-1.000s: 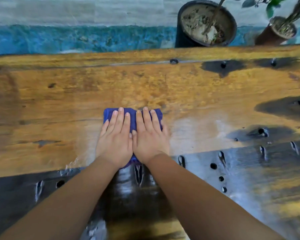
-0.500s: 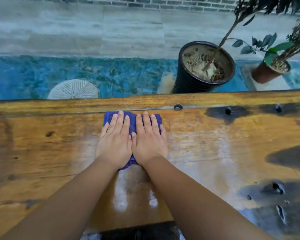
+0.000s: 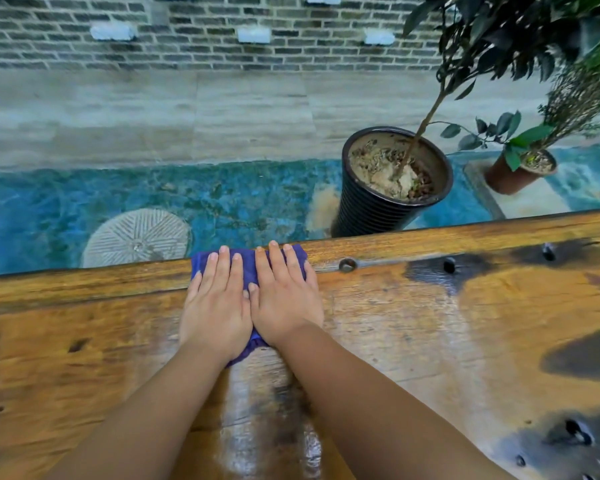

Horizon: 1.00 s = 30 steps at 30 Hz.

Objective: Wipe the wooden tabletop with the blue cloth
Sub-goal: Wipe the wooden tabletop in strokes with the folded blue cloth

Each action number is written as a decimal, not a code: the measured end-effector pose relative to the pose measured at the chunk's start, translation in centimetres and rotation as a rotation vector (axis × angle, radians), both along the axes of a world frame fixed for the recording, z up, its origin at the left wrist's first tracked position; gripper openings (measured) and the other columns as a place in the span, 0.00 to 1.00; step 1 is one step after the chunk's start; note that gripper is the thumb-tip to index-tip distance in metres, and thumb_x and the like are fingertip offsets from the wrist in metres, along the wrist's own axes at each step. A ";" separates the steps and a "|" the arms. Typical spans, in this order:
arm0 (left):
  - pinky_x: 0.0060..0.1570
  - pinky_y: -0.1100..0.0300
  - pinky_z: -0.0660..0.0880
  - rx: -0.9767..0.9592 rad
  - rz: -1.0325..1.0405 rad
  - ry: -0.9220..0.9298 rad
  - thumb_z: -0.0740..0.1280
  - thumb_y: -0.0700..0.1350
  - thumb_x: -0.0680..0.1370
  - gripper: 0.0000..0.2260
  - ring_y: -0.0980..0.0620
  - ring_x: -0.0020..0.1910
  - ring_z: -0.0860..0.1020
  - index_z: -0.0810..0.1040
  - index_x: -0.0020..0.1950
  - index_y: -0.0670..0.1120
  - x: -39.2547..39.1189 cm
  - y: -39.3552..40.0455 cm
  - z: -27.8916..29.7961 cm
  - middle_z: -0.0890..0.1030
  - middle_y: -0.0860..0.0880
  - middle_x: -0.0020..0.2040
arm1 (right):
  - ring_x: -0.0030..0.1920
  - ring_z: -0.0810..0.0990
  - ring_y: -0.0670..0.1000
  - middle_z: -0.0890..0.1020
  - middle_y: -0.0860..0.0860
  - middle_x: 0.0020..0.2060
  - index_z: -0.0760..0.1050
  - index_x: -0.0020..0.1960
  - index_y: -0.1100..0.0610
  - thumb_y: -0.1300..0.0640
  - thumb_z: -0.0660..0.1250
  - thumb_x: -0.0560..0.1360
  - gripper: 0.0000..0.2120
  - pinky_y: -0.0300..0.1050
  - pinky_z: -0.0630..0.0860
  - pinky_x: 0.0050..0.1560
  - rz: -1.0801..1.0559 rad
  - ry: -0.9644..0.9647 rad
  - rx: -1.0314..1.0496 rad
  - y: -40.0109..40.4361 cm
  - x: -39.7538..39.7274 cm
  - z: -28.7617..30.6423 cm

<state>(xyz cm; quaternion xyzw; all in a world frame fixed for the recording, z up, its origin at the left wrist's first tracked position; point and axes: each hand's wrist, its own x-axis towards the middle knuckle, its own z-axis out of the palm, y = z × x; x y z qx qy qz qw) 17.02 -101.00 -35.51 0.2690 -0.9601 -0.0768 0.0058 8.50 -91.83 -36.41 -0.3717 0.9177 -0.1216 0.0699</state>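
Pressing blue cloth flat, left hand, right hand, side by side

Blue cloth on wooden tabletop

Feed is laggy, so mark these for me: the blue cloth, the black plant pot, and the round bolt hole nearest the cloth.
blue cloth (image 3: 248, 268): head view, bare strip between the hands.
black plant pot (image 3: 369, 211): head view, ribbed side wall.
bolt hole (image 3: 347, 264): head view, its centre.
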 end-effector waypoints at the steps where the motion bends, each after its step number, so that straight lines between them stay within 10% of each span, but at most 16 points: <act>1: 0.75 0.52 0.46 -0.002 0.000 0.002 0.44 0.52 0.82 0.26 0.50 0.78 0.43 0.46 0.80 0.45 -0.2 -0.1 0.0 0.45 0.47 0.80 | 0.77 0.43 0.52 0.50 0.50 0.79 0.47 0.79 0.50 0.43 0.40 0.79 0.29 0.57 0.42 0.74 0.004 0.002 -0.003 -0.1 -0.2 0.0; 30: 0.75 0.51 0.46 0.011 0.014 -0.061 0.45 0.53 0.82 0.28 0.48 0.78 0.43 0.46 0.79 0.44 9.8 8.0 -0.5 0.43 0.44 0.80 | 0.78 0.42 0.52 0.45 0.50 0.79 0.45 0.79 0.48 0.41 0.43 0.78 0.31 0.56 0.45 0.74 0.109 0.042 0.138 8.4 8.7 0.0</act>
